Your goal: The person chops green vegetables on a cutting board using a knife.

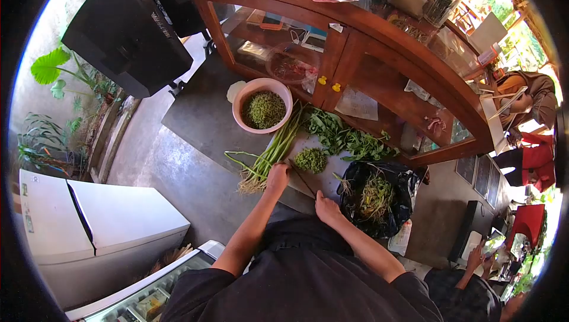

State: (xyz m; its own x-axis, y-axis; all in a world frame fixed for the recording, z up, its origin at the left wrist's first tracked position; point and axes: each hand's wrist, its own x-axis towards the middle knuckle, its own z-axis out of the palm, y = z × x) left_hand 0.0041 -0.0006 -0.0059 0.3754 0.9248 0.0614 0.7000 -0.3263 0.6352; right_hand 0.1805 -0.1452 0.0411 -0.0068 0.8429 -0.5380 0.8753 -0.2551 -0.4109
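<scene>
My right hand (327, 206) is closed round the handle of a knife (304, 181), whose dark blade slants up and left towards my other hand. My left hand (278, 175) is closed at the edge of a bunch of spring onions (274, 155), with their roots pointing towards the lower left; its fingertips are partly hidden. Just beyond the blade lies a pile of chopped greens (311, 160) on a pale board (333, 162). Leafy green stems (349, 138) lie behind it. A pink bowl (238, 110) holds more chopped greens.
To the right, a black plastic bag (403, 187) holds root trimmings (377, 199). A wooden glass-fronted cabinet (349, 43) rises behind the work surface. A white refrigerator (118, 221) stands at left, a black speaker (127, 31) at upper left. Other people (459, 295) are at far right.
</scene>
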